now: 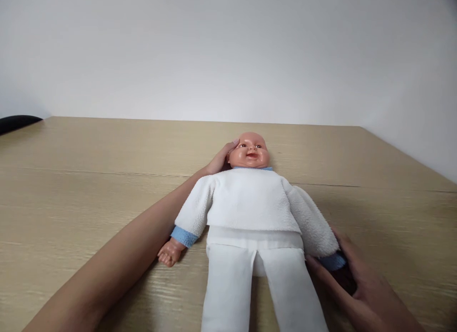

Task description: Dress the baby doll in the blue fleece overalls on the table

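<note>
A baby doll point(254, 199) lies on its back on the wooden table, its bald plastic head at the far end and its legs towards me. It wears a white fleece top with blue cuffs and has plain white cloth legs. My left hand point(217, 160) cups the side of the doll's head, thumb by its temple; the other fingers are hidden behind the head. Around the doll's cuff at the right is my right hand point(360, 279), its thumb by the doll's hip and its fingers beyond the sleeve. The doll's hand there is mostly in shadow.
The wooden table point(107, 146) has a thin seam running across it. Behind it rises a plain white wall point(214, 51). A dark curved object point(19, 122) shows past the table's edge at the far left.
</note>
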Motion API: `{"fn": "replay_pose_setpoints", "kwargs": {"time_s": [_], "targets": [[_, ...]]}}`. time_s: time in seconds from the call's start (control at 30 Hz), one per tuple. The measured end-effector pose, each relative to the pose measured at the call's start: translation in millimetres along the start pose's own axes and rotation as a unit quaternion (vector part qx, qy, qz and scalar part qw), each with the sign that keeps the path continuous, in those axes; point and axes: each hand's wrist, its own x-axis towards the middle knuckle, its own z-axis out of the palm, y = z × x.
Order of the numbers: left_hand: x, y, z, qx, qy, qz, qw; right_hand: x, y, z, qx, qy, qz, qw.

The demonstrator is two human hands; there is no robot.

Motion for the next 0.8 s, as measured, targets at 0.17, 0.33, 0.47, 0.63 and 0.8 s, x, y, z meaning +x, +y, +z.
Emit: {"fn": "replay_pose_setpoints", "kwargs": {"time_s": [0.17, 0.33, 0.47, 0.63, 0.8], "targets": [[-0.3, 0.4, -0.4, 0.001, 0.003, 0.005, 1.0, -1.2, -2.2, 0.2, -0.001, -0.006, 0.013, 1.0], [0.0, 1.0, -1.7, -0.001, -0.002, 0.01, 1.0, 0.0, -4.1, -0.3, -0.006, -0.008, 0.022, 1.0], [-0.5, 0.7, 0.2, 0.003, -0.007, 0.002, 1.0, 0.5, 0.0, 1.1, 0.0, 0.002, 0.005, 1.0], [-2.5, 1.1, 1.0, 0.003, -0.002, -0.015, 1.0, 1.2, 2.1, 3.4, 0.027, 0.006, 0.004, 1.0], [-3.3, -0.2, 2.1, -0.009, -0.003, -0.026, 1.0, 0.5, -13.6, -1.5, 0.087, 0.001, 0.015, 0.996]]}}
